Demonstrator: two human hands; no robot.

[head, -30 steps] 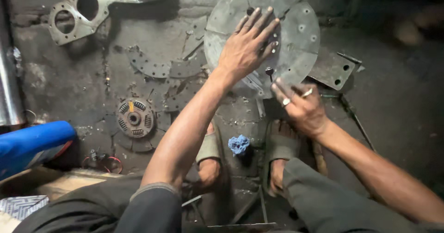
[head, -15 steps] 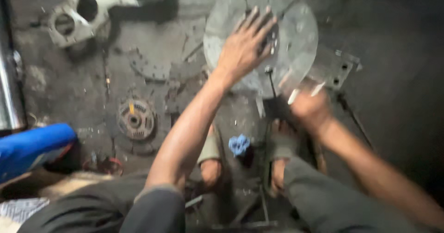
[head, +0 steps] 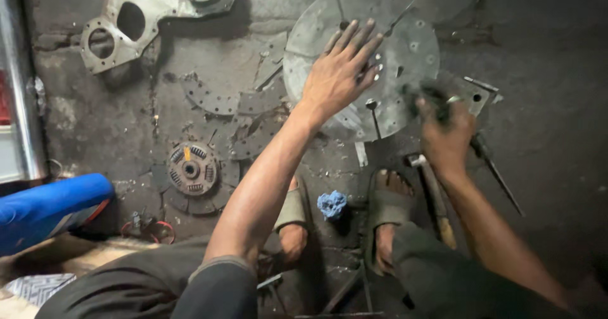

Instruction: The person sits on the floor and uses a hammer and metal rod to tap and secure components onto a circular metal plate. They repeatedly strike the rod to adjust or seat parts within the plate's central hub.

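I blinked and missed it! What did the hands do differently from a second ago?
The right hand has lifted a little up the picture, toward the edge of the round metal disc; it is blurred, so what it holds is unclear. The left hand stayed flat on the disc. The hammer and blue rag have not moved.

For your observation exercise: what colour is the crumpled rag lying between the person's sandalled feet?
The rag is blue, seen best in the head view.

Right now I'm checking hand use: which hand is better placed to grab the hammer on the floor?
Probably the right hand: it hovers beside the hammer, while the left hand lies flat on the round disc.
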